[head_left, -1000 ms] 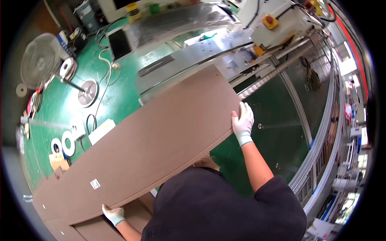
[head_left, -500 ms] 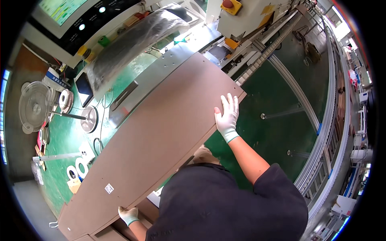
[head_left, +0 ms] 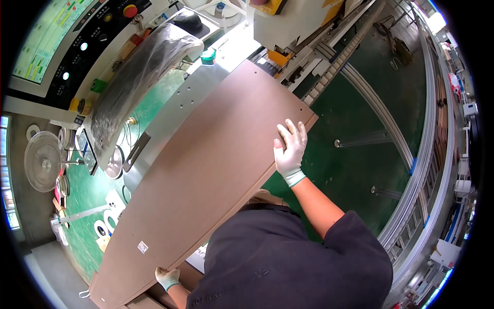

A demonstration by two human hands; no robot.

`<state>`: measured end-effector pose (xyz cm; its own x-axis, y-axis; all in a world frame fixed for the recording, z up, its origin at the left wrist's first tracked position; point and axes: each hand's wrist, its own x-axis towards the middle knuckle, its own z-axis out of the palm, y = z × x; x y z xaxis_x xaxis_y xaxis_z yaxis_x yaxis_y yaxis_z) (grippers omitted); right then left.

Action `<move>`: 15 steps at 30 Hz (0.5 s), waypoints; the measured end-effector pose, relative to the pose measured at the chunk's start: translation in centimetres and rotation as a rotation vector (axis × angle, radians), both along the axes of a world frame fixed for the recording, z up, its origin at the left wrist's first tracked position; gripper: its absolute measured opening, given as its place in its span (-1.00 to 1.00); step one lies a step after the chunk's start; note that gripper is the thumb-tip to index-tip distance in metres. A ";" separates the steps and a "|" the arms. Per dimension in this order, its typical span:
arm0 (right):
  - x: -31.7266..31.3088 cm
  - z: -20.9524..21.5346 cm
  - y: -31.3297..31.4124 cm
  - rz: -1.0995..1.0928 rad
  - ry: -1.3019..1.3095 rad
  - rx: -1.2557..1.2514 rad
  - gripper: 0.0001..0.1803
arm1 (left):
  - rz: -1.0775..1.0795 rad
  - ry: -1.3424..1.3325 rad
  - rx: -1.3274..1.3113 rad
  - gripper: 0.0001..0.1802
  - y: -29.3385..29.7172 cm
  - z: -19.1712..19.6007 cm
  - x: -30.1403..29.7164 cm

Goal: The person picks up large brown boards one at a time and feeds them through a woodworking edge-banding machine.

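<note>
Seen from above, a person in a dark shirt (head_left: 288, 262) fills the bottom of the view, leaning over a long brown board (head_left: 206, 170) that runs diagonally from lower left to upper right.

Nearest, at the lower left, the left hand (head_left: 167, 278) in a pale glove curls its fingers around the board's near long edge; only part of the hand shows past the shirt, so how firmly it grips cannot be told.

Further along, the right hand (head_left: 289, 149), also gloved, lies flat and spread on the board's top face close to the right-hand edge, pressing down, not clutching anything.

The board lies on a green machine table (head_left: 355, 103), its far end pushed up against a grey metal fence (head_left: 175, 113) and a toothed rail (head_left: 339, 62). A small white label (head_left: 142, 247) sits near its lower end.

The board looks stiff, flat and smooth-faced, probably fairly heavy and awkward because of its length; it would likely slide easily under a palm. It seems best held at the long edges with hands spread well apart, as here.

Beyond it, a clear plastic-wrapped bundle (head_left: 139, 72) rests at the upper left, beside a dark control panel (head_left: 77, 41) with coloured buttons. A round fan (head_left: 43, 162) stands at the far left.
</note>
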<state>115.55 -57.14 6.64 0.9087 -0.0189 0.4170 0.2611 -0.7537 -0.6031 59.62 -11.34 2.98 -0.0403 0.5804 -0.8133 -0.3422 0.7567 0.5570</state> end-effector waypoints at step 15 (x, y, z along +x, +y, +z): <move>16.4 -1.7 -12.9 0.059 -0.230 -0.079 -0.65 | -0.444 -0.282 0.018 -0.39 -19.3 9.1 19.9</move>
<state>131.93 -70.07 4.97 0.7884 0.0721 0.6109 0.4293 -0.7758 -0.4624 79.54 -30.64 12.09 0.4314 0.5059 -0.7470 -0.1294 0.8541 0.5038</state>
